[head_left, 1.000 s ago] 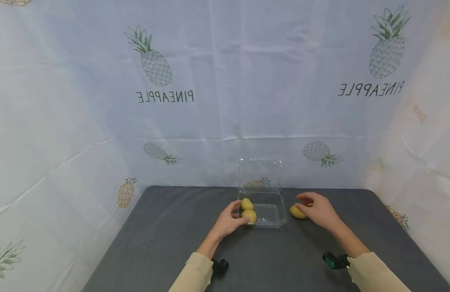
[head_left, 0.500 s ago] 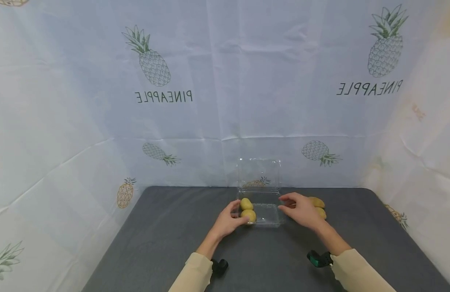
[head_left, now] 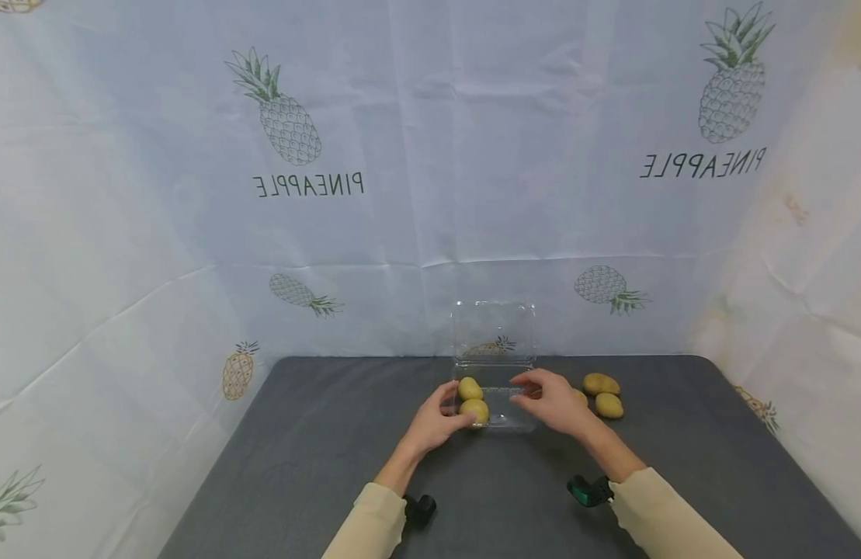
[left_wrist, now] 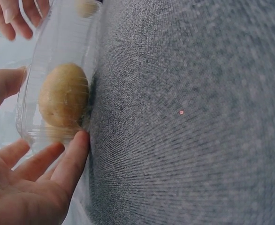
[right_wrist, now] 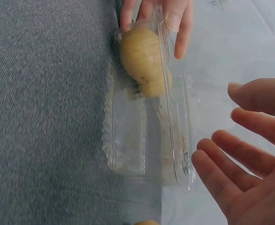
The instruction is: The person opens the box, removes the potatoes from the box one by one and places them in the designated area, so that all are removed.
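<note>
A clear plastic clamshell container [head_left: 503, 423] stands on the dark table with its lid [head_left: 496, 326] raised at the back. Two potatoes, a rear one [head_left: 470, 389] and a front one [left_wrist: 64, 96], lie in its left end. My left hand [head_left: 430, 423] holds that end, thumb at the front rim and fingers against the side wall. Over the right end hovers my right hand [head_left: 556, 404], thumb and fingers spread with nothing between them. Its fingertips are close to the rim in the right wrist view; I cannot tell if they touch.
Right of the container lie more potatoes: one at the back [head_left: 601, 383], one in front of it [head_left: 609, 405], and a third [head_left: 579, 397] partly behind my right hand. A pineapple-print cloth [head_left: 430, 194] hangs behind the table [head_left: 318, 450] and along its sides.
My right hand has moved left from a loose potato to above the container's right end, leaving that potato on the table. My left hand stays at the container's left end.
</note>
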{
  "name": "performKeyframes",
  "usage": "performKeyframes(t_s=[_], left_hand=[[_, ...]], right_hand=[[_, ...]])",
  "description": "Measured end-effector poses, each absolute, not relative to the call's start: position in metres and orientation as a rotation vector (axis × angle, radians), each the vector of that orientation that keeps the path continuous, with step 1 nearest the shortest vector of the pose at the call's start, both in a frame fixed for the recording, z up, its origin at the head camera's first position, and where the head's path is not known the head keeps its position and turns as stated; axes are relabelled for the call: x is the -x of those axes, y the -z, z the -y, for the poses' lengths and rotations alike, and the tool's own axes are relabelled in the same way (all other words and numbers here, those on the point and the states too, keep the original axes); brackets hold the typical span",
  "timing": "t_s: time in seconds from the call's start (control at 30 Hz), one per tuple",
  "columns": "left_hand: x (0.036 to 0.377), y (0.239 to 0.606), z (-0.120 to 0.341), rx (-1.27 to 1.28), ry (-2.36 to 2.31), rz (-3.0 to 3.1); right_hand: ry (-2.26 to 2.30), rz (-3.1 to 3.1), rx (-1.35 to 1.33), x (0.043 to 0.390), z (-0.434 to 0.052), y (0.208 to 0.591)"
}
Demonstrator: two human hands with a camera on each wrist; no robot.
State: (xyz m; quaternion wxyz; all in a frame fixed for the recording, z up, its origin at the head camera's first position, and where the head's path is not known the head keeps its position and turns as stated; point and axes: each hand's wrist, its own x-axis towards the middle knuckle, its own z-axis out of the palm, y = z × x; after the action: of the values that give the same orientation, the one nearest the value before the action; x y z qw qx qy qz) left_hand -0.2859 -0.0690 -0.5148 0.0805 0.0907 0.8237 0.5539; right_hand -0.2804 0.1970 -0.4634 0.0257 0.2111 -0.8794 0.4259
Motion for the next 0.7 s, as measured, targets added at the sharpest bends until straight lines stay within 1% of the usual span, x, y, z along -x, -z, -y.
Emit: performKeyframes(t_s=[0.7], left_hand=[[0.286, 0.516, 0.07, -0.275, -1.664, -2.446]], right_hand=[[-1.36, 2.821, -0.748, 0.298, -0.162, 0.473]])
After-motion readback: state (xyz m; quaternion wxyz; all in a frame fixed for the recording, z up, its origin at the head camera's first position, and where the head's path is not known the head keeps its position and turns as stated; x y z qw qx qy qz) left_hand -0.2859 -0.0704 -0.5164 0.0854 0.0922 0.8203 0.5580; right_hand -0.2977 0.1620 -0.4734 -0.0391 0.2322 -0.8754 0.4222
